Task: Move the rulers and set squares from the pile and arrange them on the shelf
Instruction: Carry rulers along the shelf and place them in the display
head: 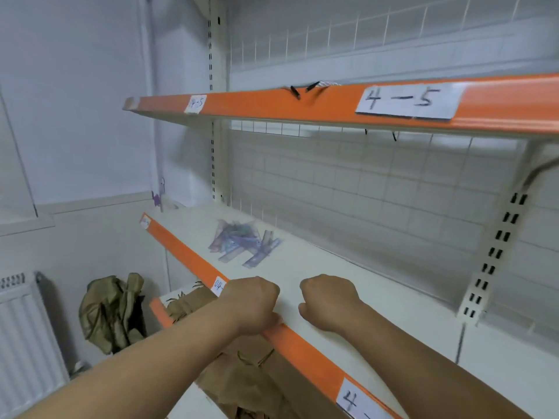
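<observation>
A blurred pile of translucent purple and green rulers and set squares (243,241) lies on the white shelf (378,297), toward its left and back. My left hand (252,300) rests as a fist on the shelf's orange front edge, fingers curled, nothing visible in it. My right hand (328,300) rests as a fist on the shelf surface just to the right, also holding nothing visible. Both hands are well in front of the pile and apart from it.
An upper shelf with an orange edge and a "4-5" label (408,101) overhangs. A wire grid (378,182) backs the shelves. Brown paper and cardboard (242,373) sit on the shelf below. A crumpled olive bag (112,309) and radiator (27,343) are at left.
</observation>
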Action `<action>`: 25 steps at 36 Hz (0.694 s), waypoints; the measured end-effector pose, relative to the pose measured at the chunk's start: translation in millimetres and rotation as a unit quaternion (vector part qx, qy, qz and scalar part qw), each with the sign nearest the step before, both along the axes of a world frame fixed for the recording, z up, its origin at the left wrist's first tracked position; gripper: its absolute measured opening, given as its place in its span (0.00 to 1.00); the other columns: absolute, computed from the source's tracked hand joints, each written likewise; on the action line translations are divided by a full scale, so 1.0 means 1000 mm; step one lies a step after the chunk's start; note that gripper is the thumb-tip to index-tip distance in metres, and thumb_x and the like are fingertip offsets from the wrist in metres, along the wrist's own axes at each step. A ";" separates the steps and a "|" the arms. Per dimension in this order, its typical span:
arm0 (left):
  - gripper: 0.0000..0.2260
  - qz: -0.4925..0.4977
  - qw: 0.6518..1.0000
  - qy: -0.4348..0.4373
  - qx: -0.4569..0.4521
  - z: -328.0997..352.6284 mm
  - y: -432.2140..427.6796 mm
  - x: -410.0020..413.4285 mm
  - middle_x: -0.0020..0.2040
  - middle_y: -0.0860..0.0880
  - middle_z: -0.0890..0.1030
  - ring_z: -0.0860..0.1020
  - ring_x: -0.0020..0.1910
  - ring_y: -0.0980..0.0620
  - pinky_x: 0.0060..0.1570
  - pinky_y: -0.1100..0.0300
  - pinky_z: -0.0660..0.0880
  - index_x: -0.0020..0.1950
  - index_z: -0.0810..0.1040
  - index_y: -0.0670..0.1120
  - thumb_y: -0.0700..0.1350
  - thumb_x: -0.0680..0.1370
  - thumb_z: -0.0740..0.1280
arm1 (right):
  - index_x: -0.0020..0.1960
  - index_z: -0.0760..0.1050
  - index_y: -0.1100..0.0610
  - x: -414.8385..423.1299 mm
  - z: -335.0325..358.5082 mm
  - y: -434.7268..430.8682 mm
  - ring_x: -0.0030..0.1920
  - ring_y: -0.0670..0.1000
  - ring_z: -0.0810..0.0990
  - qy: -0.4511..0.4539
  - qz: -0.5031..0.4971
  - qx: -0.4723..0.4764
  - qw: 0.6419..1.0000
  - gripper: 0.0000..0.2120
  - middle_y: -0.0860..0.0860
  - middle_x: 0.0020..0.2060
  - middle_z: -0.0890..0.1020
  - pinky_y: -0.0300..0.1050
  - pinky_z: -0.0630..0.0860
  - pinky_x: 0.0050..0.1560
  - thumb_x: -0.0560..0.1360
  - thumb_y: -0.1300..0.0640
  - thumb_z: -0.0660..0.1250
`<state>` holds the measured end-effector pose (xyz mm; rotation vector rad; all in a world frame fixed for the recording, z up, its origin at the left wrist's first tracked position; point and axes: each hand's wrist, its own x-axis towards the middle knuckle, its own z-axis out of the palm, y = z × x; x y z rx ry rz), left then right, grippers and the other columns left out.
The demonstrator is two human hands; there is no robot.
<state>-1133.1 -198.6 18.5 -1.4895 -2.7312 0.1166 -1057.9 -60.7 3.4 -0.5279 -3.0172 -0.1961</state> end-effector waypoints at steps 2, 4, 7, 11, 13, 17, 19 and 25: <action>0.11 -0.006 1.000 0.001 -0.002 -0.002 -0.001 -0.020 0.48 0.48 0.74 0.75 0.50 0.47 0.41 0.58 0.66 0.45 0.69 0.46 0.54 0.78 0.62 | 0.33 0.59 0.53 -0.018 -0.001 -0.004 0.40 0.55 0.71 0.003 -0.004 0.000 1.000 0.15 0.49 0.33 0.66 0.40 0.57 0.29 0.76 0.57 0.59; 0.11 -0.010 1.000 -0.002 -0.007 -0.003 -0.004 -0.042 0.50 0.47 0.76 0.75 0.51 0.47 0.42 0.57 0.66 0.45 0.67 0.47 0.54 0.78 0.62 | 0.33 0.59 0.53 -0.037 -0.002 -0.008 0.41 0.55 0.71 0.010 -0.011 0.000 1.000 0.15 0.50 0.35 0.70 0.40 0.57 0.29 0.76 0.56 0.59; 0.10 -0.033 0.999 0.007 -0.006 -0.003 -0.010 -0.077 0.52 0.47 0.76 0.75 0.53 0.47 0.41 0.57 0.65 0.48 0.69 0.48 0.54 0.78 0.62 | 0.33 0.57 0.53 -0.067 -0.004 -0.016 0.43 0.55 0.72 0.014 -0.019 0.011 1.000 0.16 0.53 0.47 0.79 0.40 0.56 0.29 0.77 0.56 0.59; 0.14 -0.063 0.998 0.007 -0.014 -0.002 -0.021 -0.123 0.53 0.47 0.77 0.75 0.53 0.47 0.42 0.58 0.66 0.58 0.71 0.47 0.54 0.78 0.62 | 0.34 0.60 0.53 -0.104 -0.008 -0.029 0.52 0.55 0.78 0.006 -0.055 0.000 0.998 0.14 0.53 0.52 0.79 0.40 0.58 0.30 0.77 0.55 0.59; 0.08 -0.076 0.997 0.012 -0.016 -0.003 -0.028 -0.146 0.53 0.47 0.77 0.76 0.52 0.47 0.42 0.58 0.66 0.49 0.70 0.48 0.53 0.78 0.62 | 0.41 0.69 0.55 -0.121 -0.008 -0.039 0.53 0.55 0.78 0.010 -0.075 -0.004 0.997 0.07 0.52 0.52 0.80 0.41 0.63 0.35 0.77 0.55 0.59; 0.09 -0.100 0.995 0.012 -0.023 -0.006 -0.037 -0.188 0.41 0.50 0.71 0.70 0.43 0.50 0.41 0.58 0.64 0.41 0.65 0.49 0.49 0.78 0.61 | 0.57 0.74 0.56 -0.148 -0.008 -0.054 0.53 0.54 0.79 0.016 -0.113 -0.013 0.993 0.11 0.52 0.53 0.80 0.42 0.66 0.42 0.77 0.55 0.59; 0.10 -0.113 0.993 0.008 -0.017 -0.007 -0.038 -0.206 0.38 0.52 0.68 0.70 0.43 0.50 0.41 0.58 0.64 0.41 0.65 0.48 0.51 0.78 0.62 | 0.57 0.73 0.55 -0.160 -0.009 -0.059 0.52 0.55 0.79 0.015 -0.124 -0.021 0.992 0.11 0.53 0.54 0.79 0.41 0.66 0.41 0.77 0.56 0.59; 0.12 -0.130 0.991 -0.002 -0.019 -0.012 -0.030 -0.253 0.46 0.50 0.72 0.75 0.53 0.49 0.44 0.59 0.65 0.48 0.67 0.49 0.57 0.78 0.62 | 0.50 0.74 0.56 -0.194 -0.009 -0.054 0.42 0.55 0.75 -0.004 -0.154 -0.017 0.988 0.07 0.53 0.43 0.77 0.40 0.62 0.31 0.77 0.57 0.58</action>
